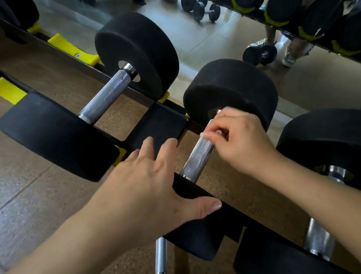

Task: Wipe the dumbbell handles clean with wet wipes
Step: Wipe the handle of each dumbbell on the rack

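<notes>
The knurled steel handle (197, 160) of the middle black dumbbell (232, 90), seated on the yellow-padded rack (162, 122), is gripped at its far end by the right hand (241, 140) through a thin white wet wipe (205, 136). The left hand (154, 184) is spread flat on the near head (197, 241). The handle's lower length is judged unwiped.

Three dumbbells lie in a row on one rack (165, 123): the left dumbbell (106, 96), the middle dumbbell (197, 160) and the right dumbbell (336, 140). A fourth one, the lower dumbbell (160, 259), shows at the near edge. There are two hands, the left hand (151, 188) and the right hand (241, 140), and one wipe (205, 136). One small dumbbell (259, 52) lies on the far floor.
</notes>
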`<move>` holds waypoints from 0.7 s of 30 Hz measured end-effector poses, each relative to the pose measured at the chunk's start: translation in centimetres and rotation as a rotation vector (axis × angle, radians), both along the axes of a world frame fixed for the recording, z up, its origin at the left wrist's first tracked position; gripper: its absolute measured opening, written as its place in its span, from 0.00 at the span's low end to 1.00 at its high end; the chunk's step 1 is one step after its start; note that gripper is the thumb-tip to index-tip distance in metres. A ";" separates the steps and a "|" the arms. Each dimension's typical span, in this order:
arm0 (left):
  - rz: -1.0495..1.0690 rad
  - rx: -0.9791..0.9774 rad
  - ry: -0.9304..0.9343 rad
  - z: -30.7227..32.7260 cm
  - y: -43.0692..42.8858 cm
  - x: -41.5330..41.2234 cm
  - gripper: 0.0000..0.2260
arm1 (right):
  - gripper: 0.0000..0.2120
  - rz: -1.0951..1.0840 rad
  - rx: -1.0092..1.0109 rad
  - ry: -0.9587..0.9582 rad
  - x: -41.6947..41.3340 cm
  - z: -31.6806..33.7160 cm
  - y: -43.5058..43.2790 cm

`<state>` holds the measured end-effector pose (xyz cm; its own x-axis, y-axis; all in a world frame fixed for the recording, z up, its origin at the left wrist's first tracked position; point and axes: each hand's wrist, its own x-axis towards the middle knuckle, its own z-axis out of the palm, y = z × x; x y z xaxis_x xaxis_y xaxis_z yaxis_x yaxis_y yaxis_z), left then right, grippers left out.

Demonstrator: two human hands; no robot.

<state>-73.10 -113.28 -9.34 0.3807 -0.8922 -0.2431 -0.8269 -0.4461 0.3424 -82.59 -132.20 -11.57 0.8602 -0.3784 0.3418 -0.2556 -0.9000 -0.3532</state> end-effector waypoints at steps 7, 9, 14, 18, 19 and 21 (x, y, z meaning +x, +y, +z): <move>-0.001 -0.005 0.206 -0.6 0.1 2.1 0.55 | 0.04 0.012 -0.015 0.013 0.2 -0.3 0.9; -0.010 -0.019 0.185 -0.7 0.1 1.9 0.55 | 0.03 0.007 -0.040 0.020 0.1 -0.2 1.1; -0.025 -0.054 0.091 -0.8 0.2 1.6 0.53 | 0.03 0.050 -0.033 0.049 0.2 0.3 0.9; -0.036 -0.045 0.066 -1.0 0.3 1.7 0.55 | 0.03 0.111 -0.029 0.102 -0.1 -0.1 2.0; -0.031 -0.038 0.069 -1.0 0.3 1.7 0.55 | 0.03 0.133 -0.015 0.112 -0.1 -0.3 2.2; -0.027 -0.033 0.070 -1.0 0.4 1.7 0.55 | 0.04 0.054 -0.021 0.057 0.4 0.0 1.3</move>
<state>-71.38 -112.93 -10.29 0.3392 -0.9099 -0.2390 -0.8120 -0.4114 0.4139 -82.24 -130.85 -11.59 0.8975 -0.3243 0.2988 -0.2258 -0.9200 -0.3203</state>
